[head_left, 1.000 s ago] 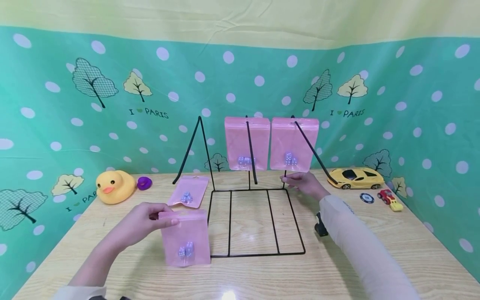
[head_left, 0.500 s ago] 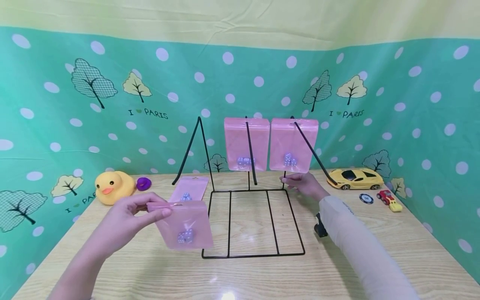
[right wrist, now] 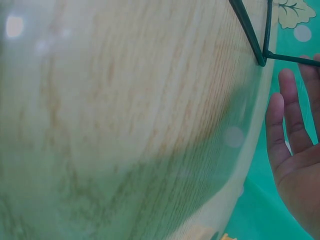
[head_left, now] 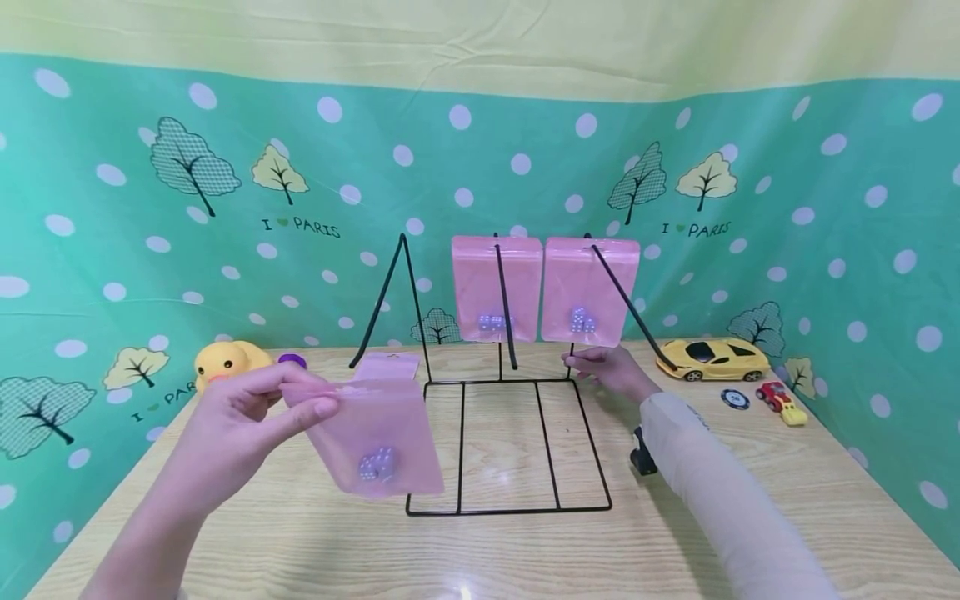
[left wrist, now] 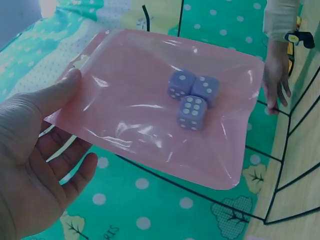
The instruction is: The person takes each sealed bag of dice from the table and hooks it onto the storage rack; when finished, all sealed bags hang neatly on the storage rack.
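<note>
My left hand (head_left: 311,400) pinches the top edge of a pink plastic bag (head_left: 382,442) and holds it tilted above the table, left of a black wire rack (head_left: 510,508). In the left wrist view the bag (left wrist: 150,110) holds three purple dice (left wrist: 192,97), with the thumb of my left hand (left wrist: 65,125) on top. My right hand (head_left: 581,362) rests with straight fingers at the rack's rear right corner; in the right wrist view the hand (right wrist: 292,125) sits beside that wire corner (right wrist: 262,57). Two more pink bags (head_left: 495,287) (head_left: 588,292) hang on the rack's prongs.
Another pink bag (head_left: 386,365) lies on the wooden table behind the held one. A yellow rubber duck (head_left: 225,360) and a purple item (head_left: 292,361) sit at the left. A yellow toy car (head_left: 712,357), a dark chip (head_left: 735,398) and a small red toy (head_left: 780,400) sit at the right.
My left hand has lifted the pink bag off the table, up and slightly left, and tilted it. The right hand has stayed at the rack's corner.
</note>
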{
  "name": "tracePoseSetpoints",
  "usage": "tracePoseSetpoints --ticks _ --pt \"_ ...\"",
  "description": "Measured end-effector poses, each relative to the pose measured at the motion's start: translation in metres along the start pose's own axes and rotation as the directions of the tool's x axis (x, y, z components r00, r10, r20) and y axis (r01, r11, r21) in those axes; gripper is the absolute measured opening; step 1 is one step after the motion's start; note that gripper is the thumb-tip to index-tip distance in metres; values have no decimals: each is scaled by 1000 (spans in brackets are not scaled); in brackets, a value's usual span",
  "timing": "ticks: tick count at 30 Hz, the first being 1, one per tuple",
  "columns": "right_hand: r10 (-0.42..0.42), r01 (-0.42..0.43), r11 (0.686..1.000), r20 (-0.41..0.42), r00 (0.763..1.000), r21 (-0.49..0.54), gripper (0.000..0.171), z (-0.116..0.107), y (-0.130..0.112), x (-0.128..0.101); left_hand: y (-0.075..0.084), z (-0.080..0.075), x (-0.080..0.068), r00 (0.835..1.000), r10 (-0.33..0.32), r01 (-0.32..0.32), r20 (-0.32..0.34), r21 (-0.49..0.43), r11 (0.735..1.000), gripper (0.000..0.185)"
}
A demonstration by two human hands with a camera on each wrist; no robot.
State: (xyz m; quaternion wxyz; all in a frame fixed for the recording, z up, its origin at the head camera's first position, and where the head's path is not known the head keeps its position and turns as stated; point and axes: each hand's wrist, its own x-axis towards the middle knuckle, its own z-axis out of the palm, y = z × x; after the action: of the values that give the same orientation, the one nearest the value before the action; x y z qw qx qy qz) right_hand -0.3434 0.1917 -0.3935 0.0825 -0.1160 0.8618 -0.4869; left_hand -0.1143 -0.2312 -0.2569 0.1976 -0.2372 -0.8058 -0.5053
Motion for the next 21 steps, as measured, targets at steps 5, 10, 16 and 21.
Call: tracePoseSetpoints --ticks 5,10,16,21 --pt "-16 16 1000 3 1000 -2 39 0 0 1 3 3 4 998 -32 29 -51 -58 998 21" --pt "-17 17 1000 2 1000 0 38 -2 1 1 3 5 4 983 -166 156 -76 -125 980 20" --pt "-9 9 1000 2 1000 5 38 -1 0 0 3 9 7 962 -244 212 -126 -220 952 15" --pt "-16 16 1000 9 1000 6 39 -1 0 1 0 12 7 948 -287 248 -135 -252 936 15"
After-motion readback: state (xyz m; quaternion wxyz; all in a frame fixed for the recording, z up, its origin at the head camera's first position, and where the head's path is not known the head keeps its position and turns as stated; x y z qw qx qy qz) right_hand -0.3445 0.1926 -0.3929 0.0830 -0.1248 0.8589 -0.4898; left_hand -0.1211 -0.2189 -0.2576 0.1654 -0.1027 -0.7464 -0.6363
